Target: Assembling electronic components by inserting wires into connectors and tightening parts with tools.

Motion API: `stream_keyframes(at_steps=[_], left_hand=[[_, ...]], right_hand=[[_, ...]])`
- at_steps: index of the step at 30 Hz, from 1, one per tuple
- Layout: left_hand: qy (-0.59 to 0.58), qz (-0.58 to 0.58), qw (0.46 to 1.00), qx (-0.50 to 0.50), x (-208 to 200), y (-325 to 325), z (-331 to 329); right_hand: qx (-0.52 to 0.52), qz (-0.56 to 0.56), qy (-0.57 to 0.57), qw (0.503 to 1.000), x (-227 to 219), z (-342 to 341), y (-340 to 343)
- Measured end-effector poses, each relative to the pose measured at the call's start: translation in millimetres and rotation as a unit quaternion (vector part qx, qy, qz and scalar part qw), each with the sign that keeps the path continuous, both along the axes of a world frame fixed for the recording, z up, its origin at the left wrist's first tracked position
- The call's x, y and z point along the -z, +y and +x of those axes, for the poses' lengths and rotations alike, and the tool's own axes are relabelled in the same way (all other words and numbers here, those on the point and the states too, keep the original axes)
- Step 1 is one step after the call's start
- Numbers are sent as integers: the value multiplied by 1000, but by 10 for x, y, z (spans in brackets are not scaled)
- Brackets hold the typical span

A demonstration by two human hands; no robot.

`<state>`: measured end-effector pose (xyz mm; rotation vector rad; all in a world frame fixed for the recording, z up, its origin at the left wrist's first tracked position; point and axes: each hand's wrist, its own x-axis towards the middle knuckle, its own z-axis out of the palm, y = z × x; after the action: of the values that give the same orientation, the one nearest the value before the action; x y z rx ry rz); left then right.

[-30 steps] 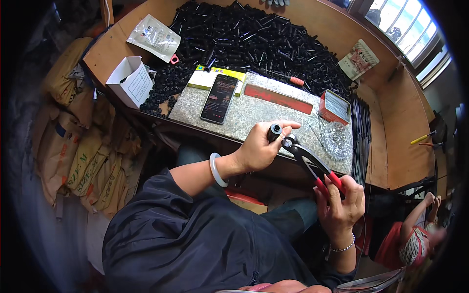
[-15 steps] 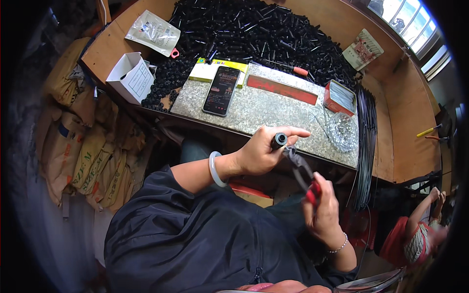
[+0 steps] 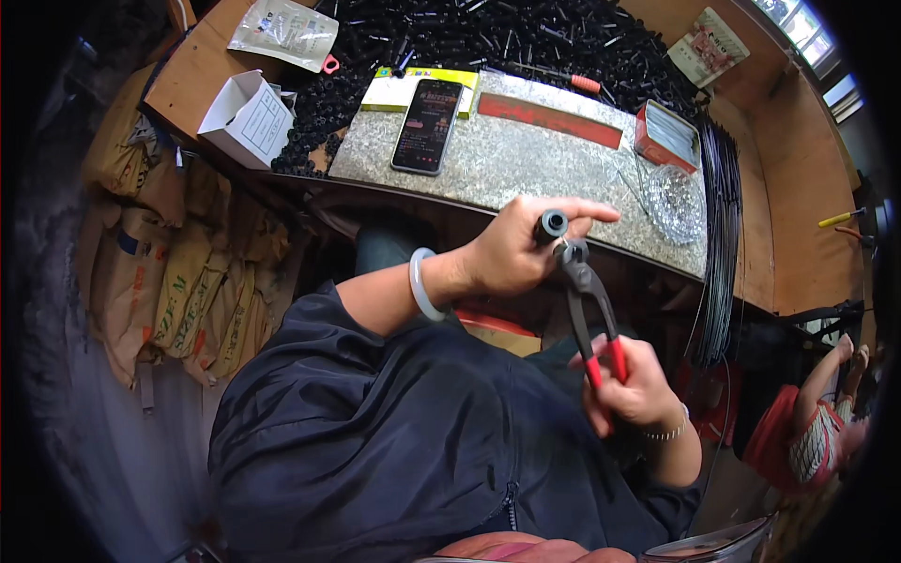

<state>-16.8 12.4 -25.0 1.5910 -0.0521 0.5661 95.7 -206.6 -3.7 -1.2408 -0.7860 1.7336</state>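
Observation:
My left hand (image 3: 511,249), wearing a pale bangle, is closed round a black tube-shaped part (image 3: 552,224) with its open end up and its forefinger stretched out to the right. In my right hand (image 3: 643,383) are end-cutting pincers (image 3: 584,283) with red handle grips, the fingers wrapped round the grips. The jaws of the pincers are just below the tube's end, close to the left fingers; a small thin piece seems to lie at the jaws, too small to make out. Both hands are over my lap, in front of the bench's near edge.
On the stone slab (image 3: 488,178) lie a phone (image 3: 427,127), a yellow box (image 3: 375,94), a red bar (image 3: 549,120), a red tin (image 3: 668,138) and a glass dish (image 3: 674,206). Behind is a heap of black parts (image 3: 507,42); dark wires (image 3: 721,235) hang right. Another person (image 3: 798,422) sits right.
The pincers have turned so both handles show side by side, with the jaws still by the tube. The whole view has shifted, and the bench appears higher.

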Motion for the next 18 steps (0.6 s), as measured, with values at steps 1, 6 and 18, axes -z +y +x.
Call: stream_keyframes(at_steps=[1, 6, 18], left_hand=[[3, 13, 1000, 3, -24, -5, 10], [0, 15, 1000, -26, 60, 2, 32], [15, 27, 999, -31, 128, -36, 22]], right_hand=[[-28, -2, 58, 998, 8, 5, 48], [56, 190, -409, 891, 54, -79, 137], [37, 121, -341, 932, -63, 80, 137]])
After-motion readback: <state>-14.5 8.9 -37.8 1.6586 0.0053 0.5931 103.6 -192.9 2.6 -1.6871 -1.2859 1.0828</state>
